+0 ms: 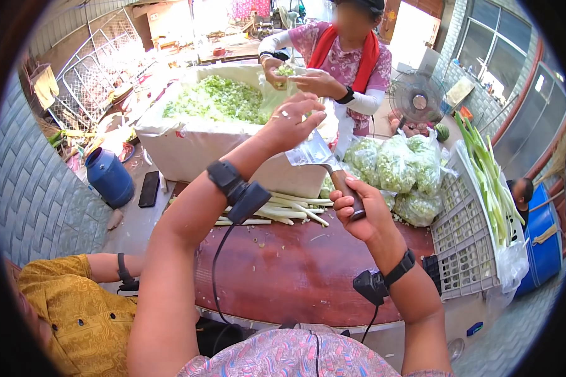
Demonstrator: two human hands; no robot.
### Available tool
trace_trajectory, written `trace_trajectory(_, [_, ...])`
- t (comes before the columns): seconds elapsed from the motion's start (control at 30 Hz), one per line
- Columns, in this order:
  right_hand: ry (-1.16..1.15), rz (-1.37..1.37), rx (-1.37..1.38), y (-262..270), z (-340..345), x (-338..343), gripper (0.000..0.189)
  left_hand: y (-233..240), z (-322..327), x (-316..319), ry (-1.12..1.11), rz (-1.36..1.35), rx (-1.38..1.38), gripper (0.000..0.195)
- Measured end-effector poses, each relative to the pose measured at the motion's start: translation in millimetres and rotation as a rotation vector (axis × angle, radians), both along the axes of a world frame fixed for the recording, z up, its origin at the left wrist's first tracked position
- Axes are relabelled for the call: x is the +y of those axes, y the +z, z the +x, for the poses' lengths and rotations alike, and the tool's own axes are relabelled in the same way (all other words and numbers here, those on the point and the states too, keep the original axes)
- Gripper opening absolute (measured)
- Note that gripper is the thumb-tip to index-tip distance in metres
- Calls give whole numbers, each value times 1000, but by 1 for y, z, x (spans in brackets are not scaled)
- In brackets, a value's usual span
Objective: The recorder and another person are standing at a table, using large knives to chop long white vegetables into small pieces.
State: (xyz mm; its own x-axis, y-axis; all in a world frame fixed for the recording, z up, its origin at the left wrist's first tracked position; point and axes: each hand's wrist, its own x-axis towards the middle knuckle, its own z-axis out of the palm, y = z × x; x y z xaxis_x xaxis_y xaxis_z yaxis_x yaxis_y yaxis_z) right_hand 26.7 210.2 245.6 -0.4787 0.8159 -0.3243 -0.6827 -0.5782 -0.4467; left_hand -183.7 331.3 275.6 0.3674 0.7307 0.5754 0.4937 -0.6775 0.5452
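My right hand (363, 212) grips the wooden handle of a wide-bladed cleaver (313, 151), its blade pointing up and away in front of the foam box. My left hand (292, 123) is raised above the near rim of the box, fingers spread, with a white scrap stuck on its back; its palm is hidden. The white foam box (221, 148), lined with plastic, holds chopped green stalks (221, 96). Long pale stalks (283, 209) lie on the red tabletop (292, 268) against the box.
Behind the box a person (349, 61) handles chopped greens. Filled plastic bags (398, 169) stand right of the box, beside a grey crate (467, 235) with long green stalks (488, 179). A phone (149, 189) and blue barrel (108, 176) are at left. Another person (80, 306) sits close at my left.
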Motion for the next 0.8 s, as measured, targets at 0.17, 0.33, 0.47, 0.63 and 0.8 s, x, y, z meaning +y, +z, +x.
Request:
trace_trajectory(0.17, [30, -39, 52, -4, 4, 3, 31, -9, 2, -33, -498, -238, 20, 31])
trace_trajectory(0.33, [40, -10, -5, -4, 1, 0, 37, -16, -1, -19, -484, -210, 257, 39])
trace_trajectory(0.47, [36, 11, -8, -7, 2, 0, 44, -21, -2, 14, -349, -322, 366, 54])
trace_trajectory(0.63, [25, 20, -17, -5, 4, -3, 47, -29, -15, 61, -181, -305, 417, 53])
trace_trajectory(0.8, [37, 43, -14, -5, 15, -24, 49, -42, -58, 90, 263, -331, 265, 38])
